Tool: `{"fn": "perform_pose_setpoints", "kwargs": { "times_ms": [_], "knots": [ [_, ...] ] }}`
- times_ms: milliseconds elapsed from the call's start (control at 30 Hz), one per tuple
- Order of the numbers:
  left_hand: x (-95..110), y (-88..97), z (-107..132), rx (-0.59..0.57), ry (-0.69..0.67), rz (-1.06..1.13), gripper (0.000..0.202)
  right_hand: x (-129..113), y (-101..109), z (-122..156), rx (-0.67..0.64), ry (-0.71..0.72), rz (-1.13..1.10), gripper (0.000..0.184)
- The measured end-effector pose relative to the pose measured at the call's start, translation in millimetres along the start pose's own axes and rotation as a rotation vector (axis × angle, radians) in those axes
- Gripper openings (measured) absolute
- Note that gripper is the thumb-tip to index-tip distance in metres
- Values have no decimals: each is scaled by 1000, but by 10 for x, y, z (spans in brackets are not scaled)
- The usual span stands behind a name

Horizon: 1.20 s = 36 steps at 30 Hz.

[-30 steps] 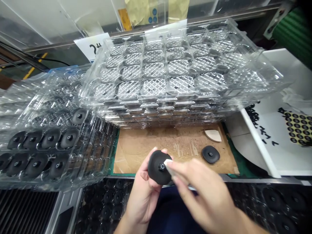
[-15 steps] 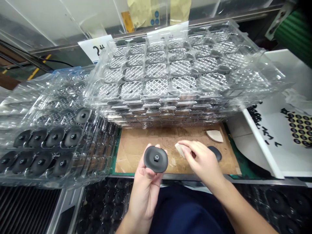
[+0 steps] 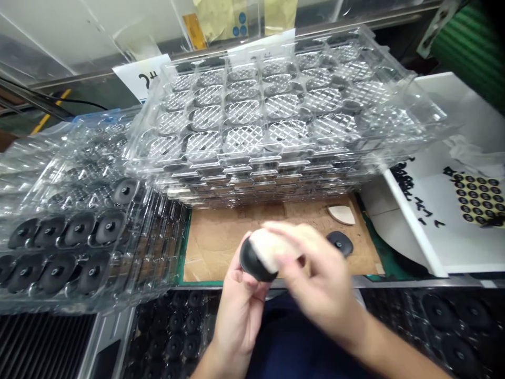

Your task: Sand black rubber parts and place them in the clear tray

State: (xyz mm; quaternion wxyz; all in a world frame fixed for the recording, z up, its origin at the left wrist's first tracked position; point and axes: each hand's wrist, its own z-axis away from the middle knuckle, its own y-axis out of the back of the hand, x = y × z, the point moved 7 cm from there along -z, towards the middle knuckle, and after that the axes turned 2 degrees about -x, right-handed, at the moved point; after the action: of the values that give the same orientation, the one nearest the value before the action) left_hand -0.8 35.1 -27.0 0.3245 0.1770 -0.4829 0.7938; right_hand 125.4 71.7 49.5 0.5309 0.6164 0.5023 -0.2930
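Right hand [image 3: 321,279] has swung its pinched pale pad [image 3: 267,247] over the black disc [image 3: 249,261] the left hand [image 3: 241,302] grips

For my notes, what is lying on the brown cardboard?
A black disc and a pale wedge. Clear trays and both hands cover parts of the cardboard; anything there is hidden.

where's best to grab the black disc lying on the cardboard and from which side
Probably by the outer rim of the black disc, coming from above and the right: it lies on the cardboard, raised central stub facing up, its right edge bare, while the right hand crowds its near left side.
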Motion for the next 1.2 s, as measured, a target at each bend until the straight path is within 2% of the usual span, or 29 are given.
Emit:
{"fn": "perform_pose_setpoints", "kwargs": {
  "times_ms": [67,167,200,267,333,400,467,533,667,800,900,1000,1100,1200],
  "knots": [
    [-15,17,12,7,43,-25,46,-233,-84,-42,-128,109,-18,25],
    [19,56,21,45,31,-48,45,-273,-267,-42,-385,76,5,22],
    [15,44,22,39,36,-50,42,-265,-283,-52,-399,72,34,21],
    [-26,-17,24,-6,87,-42,32,-287,-229,-90,-288,116,101,23],
    [-57,-85,32,-64,142,-8,31,-329,-164,-85,-198,172,110,24],
    [-54,-104,40,-90,183,26,36,-341,-141,-32,-256,191,57,23],
    [-34,-82,37,-92,205,35,39,-286,-110,32,-370,150,44,22],
    [-11,-48,18,-79,200,35,40,-182,-30,62,-399,84,104,22],
    [29,-40,-26,-44,136,50,45,32,102,56,-246,-22,108,21],
    [63,-66,-34,-15,103,88,44,402,75,219,-70,-288,-124,19],
    [67,-34,-40,14,111,108,42,688,-35,448,-88,-466,-204,22],
    [54,2,-54,34,126,106,43,851,-76,587,-135,-541,-183,25],
    [25,-15,-57,34,138,81,46,806,7,523,-103,-517,-148,24],
    [-14,-75,-36,12,126,19,53,509,142,295,8,-383,-97,20]
  ]
}}
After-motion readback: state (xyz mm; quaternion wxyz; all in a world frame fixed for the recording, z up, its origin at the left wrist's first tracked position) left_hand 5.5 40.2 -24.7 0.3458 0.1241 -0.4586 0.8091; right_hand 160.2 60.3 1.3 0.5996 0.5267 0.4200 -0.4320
